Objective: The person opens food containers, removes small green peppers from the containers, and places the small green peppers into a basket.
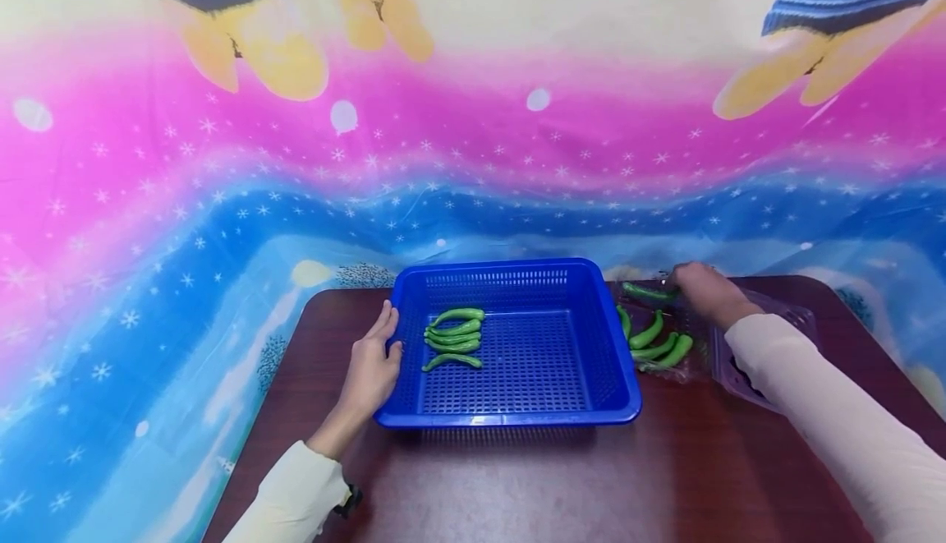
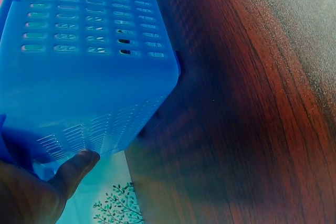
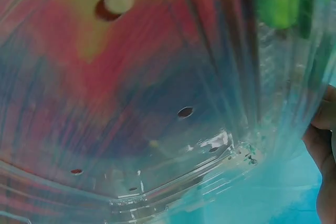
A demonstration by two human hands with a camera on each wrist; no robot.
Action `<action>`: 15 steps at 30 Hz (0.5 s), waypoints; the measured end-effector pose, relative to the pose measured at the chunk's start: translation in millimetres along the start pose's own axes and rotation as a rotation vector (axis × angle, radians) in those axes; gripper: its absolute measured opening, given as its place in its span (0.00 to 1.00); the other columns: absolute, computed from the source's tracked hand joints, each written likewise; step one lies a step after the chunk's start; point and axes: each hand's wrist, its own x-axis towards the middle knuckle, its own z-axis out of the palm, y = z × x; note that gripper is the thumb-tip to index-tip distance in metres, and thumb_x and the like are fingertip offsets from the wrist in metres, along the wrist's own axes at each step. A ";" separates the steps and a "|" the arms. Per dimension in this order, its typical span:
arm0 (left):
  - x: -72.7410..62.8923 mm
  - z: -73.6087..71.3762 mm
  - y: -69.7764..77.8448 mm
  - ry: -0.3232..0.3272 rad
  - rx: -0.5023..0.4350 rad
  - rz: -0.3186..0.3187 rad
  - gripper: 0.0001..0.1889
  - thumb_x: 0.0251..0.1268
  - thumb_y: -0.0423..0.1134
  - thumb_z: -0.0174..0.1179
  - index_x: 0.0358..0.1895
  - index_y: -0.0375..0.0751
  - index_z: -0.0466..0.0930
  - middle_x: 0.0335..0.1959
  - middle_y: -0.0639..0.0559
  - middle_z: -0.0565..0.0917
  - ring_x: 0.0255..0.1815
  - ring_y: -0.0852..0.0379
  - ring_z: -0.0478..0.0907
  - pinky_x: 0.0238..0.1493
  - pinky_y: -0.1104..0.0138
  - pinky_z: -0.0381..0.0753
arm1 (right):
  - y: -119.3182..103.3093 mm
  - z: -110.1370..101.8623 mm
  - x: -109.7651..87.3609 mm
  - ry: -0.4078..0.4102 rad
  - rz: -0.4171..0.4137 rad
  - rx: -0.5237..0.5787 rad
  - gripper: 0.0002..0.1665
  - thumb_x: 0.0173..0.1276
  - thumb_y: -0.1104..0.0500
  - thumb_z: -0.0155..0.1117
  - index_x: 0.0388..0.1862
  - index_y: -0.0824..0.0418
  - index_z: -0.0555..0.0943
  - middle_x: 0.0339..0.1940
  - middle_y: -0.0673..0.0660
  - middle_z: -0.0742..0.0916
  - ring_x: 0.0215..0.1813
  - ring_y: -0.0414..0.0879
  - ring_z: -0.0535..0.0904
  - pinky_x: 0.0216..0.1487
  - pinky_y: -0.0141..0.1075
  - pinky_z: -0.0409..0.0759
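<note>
A blue perforated basket (image 1: 502, 418) sits on the table with several green chili peppers (image 1: 454, 329) lined up inside, toward its left. My left hand (image 1: 373, 370) holds the basket's left rim; in the left wrist view a finger (image 2: 79, 167) curls against the outer wall. Beyond the basket's right side, my right hand (image 1: 705, 290) has curled fingers at the end of a green chili pepper (image 1: 646, 291). Several other chili peppers (image 1: 674, 352) lie there on clear plastic wrap. The right fingertips are partly hidden.
A clear plastic container (image 1: 742, 383) stands under the right forearm; its holed wall (image 3: 157, 129) fills much of the right wrist view. The dark wooden table (image 1: 517, 494) has rounded back corners. A colourful printed curtain (image 1: 473, 140) hangs behind it.
</note>
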 end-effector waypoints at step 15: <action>-0.1 -1.3 0.5 -0.021 -0.007 -0.010 0.31 0.75 0.27 0.53 0.78 0.33 0.58 0.84 0.46 0.55 0.75 0.41 0.69 0.50 0.60 0.78 | -8.2 -19.8 -0.5 0.100 0.001 0.108 0.10 0.63 0.76 0.68 0.42 0.72 0.89 0.44 0.73 0.89 0.47 0.68 0.86 0.45 0.55 0.86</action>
